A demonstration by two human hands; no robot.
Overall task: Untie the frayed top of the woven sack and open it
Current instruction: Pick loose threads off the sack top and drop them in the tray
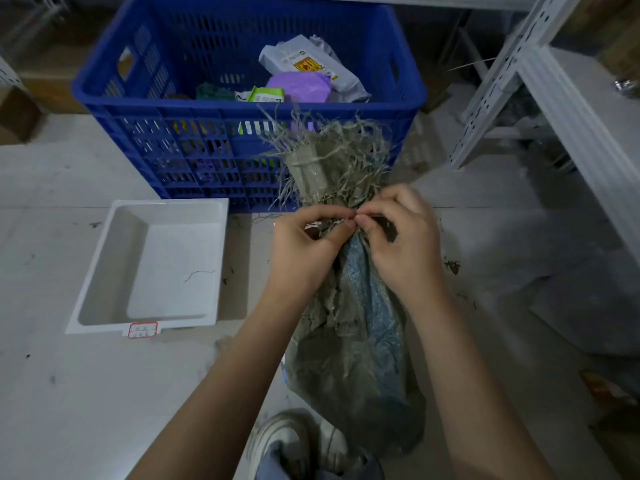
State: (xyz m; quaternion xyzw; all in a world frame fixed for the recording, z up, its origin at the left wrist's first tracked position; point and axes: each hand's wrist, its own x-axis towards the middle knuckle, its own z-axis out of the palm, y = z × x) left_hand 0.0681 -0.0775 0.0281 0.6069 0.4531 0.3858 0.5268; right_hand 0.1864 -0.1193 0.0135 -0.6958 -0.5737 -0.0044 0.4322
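The woven sack stands upright on the floor just in front of the blue crate, its frayed top fanned out above a tied neck. Both the left hand and the right hand meet at that neck, each grip pinched closed on the tie strands. A white tray lies to the sack's left.

There is one camera only, worn on the person's head, looking forward and steeply down. It sits close above the two forearms, which reach in from the bottom edge toward the middle of the frame. The wide lens bends straight lines near the borders, as on the white shelving at the right. The floor fills the lower half, a shoe shows at the very bottom, and the blue crate marks the far end of the view.
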